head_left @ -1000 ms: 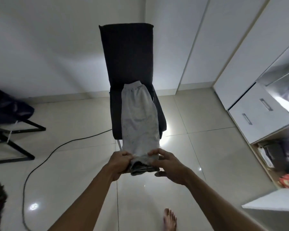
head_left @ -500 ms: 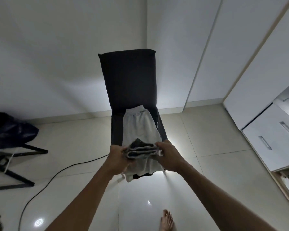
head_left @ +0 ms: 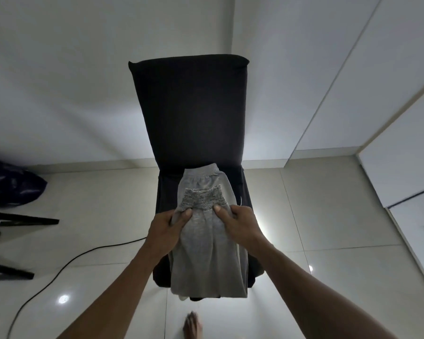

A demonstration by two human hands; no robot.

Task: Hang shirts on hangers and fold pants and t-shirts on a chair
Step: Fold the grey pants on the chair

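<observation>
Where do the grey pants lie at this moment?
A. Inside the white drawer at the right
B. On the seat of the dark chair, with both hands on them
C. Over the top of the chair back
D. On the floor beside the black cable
B: the grey pants lie folded on the seat of the dark chair, and the left hand and right hand both hold them near the cuffs.
</observation>
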